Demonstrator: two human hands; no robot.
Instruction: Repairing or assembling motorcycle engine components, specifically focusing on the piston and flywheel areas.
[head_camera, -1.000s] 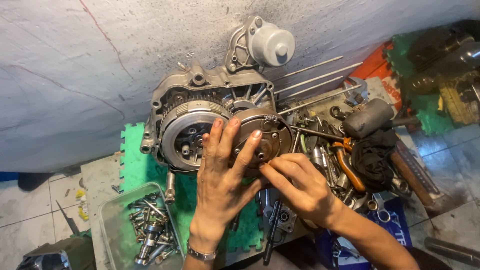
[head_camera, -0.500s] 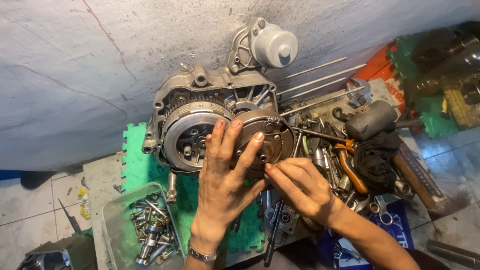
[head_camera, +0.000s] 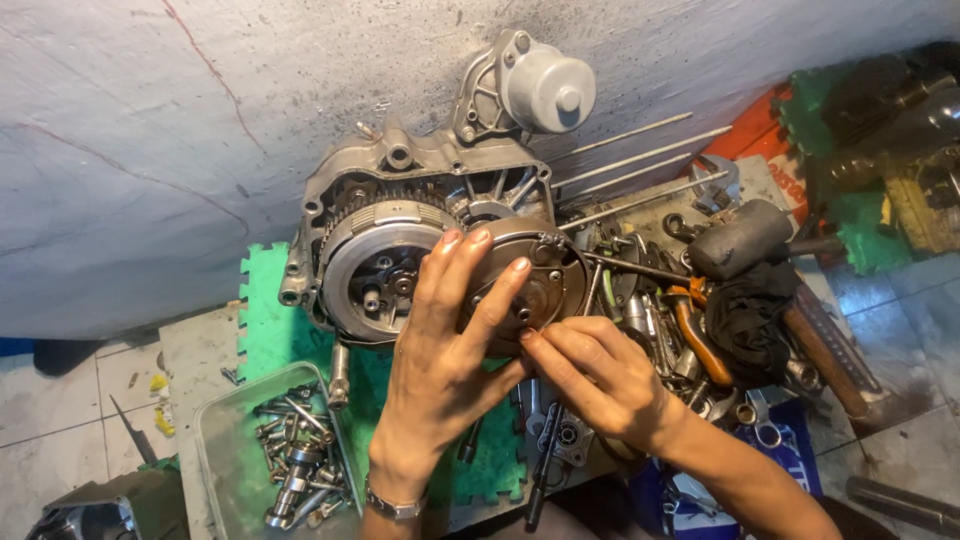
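An aluminium motorcycle engine case (head_camera: 400, 190) stands against a grey wall, with a large round clutch (head_camera: 375, 275) on its left side. My left hand (head_camera: 445, 340) lies flat with spread fingers on a smaller round metal disc (head_camera: 545, 285) to the right of the clutch, pressing it. My right hand (head_camera: 595, 375) pinches at the disc's lower edge with thumb and fingertips; what it pinches is too small to see. A silver starter motor (head_camera: 545, 90) sits on top of the case.
A clear plastic tray (head_camera: 225, 450) with several bolts and parts lies lower left on a green foam mat (head_camera: 265, 320). Long steel studs (head_camera: 640, 160), a rubber mallet (head_camera: 745, 238), wrenches and an orange-handled tool (head_camera: 695, 340) crowd the right side.
Both hands stay on the round disc. The fingers have shifted only slightly and the view has drifted a little.
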